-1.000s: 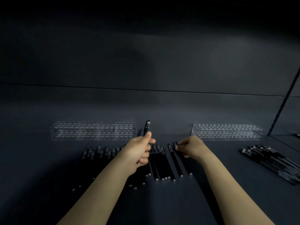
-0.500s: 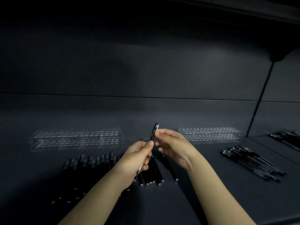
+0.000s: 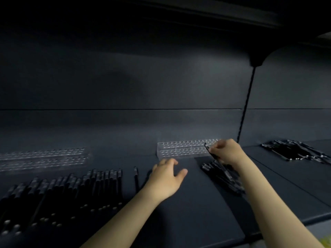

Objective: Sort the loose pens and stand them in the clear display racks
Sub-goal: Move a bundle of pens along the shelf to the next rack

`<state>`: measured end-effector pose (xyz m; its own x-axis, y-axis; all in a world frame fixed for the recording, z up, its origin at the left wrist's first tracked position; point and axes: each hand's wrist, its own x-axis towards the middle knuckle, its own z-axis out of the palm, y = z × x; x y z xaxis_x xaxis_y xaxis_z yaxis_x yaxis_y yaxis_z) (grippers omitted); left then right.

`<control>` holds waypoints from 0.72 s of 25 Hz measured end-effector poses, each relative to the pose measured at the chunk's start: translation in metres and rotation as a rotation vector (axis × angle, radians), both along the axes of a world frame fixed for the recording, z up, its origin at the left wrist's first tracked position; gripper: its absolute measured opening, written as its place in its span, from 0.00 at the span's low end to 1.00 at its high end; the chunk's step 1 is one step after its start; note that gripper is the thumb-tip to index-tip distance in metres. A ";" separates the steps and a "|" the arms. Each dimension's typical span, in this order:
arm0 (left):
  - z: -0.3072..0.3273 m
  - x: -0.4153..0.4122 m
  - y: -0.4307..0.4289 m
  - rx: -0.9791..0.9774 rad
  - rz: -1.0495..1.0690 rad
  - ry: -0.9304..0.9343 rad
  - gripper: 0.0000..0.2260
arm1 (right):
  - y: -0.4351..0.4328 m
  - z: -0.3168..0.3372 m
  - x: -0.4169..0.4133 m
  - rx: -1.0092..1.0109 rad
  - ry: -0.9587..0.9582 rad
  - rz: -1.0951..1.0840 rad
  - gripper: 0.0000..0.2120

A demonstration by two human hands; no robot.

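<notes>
Right hand (image 3: 226, 152) pinches a tilted black pen (image 3: 207, 149) at the right rack's (image 3: 180, 149) front edge over a pen pile (image 3: 222, 176), left hand (image 3: 167, 179) spread, holding nothing, pen rows (image 3: 71, 190) before left rack (image 3: 43, 158), markings too blurred to read.

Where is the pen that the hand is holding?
Right of centre in the head view: the right hand holds the pen by the near right end of the right rack, above a pile of pens.

We are holding our left hand (image 3: 167, 176) out palm-down with its fingers loosely spread, and we are gripping a pen (image 3: 207, 148) in the curled fingers of our right hand (image 3: 226, 152), both bare forearms reaching forward.
</notes>
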<state>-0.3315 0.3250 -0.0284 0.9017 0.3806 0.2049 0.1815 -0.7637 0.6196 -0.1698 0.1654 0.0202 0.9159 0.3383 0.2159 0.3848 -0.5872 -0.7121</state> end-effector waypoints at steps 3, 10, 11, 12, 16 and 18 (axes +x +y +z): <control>-0.015 0.029 -0.033 0.231 0.073 0.158 0.25 | -0.037 -0.008 0.041 -0.174 -0.030 -0.016 0.13; -0.035 0.032 -0.038 0.370 0.139 0.220 0.23 | -0.045 -0.030 0.070 -0.258 -0.055 0.097 0.10; -0.035 0.032 -0.038 0.376 0.136 0.223 0.23 | -0.044 -0.034 0.070 -0.243 -0.041 0.113 0.10; -0.034 0.033 -0.039 0.377 0.133 0.224 0.23 | -0.044 -0.036 0.070 -0.233 -0.036 0.128 0.11; -0.026 0.032 -0.040 0.400 0.117 0.252 0.23 | -0.051 -0.024 0.069 -0.318 -0.095 0.141 0.10; -0.015 0.034 -0.041 0.426 0.094 0.303 0.25 | -0.060 -0.009 0.067 -0.398 -0.116 0.146 0.07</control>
<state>-0.2974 0.2845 -0.0438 0.9107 0.4021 0.0948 0.3835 -0.9082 0.1676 -0.1030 0.1056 0.0111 0.8298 0.5397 0.1418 0.5481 -0.7407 -0.3886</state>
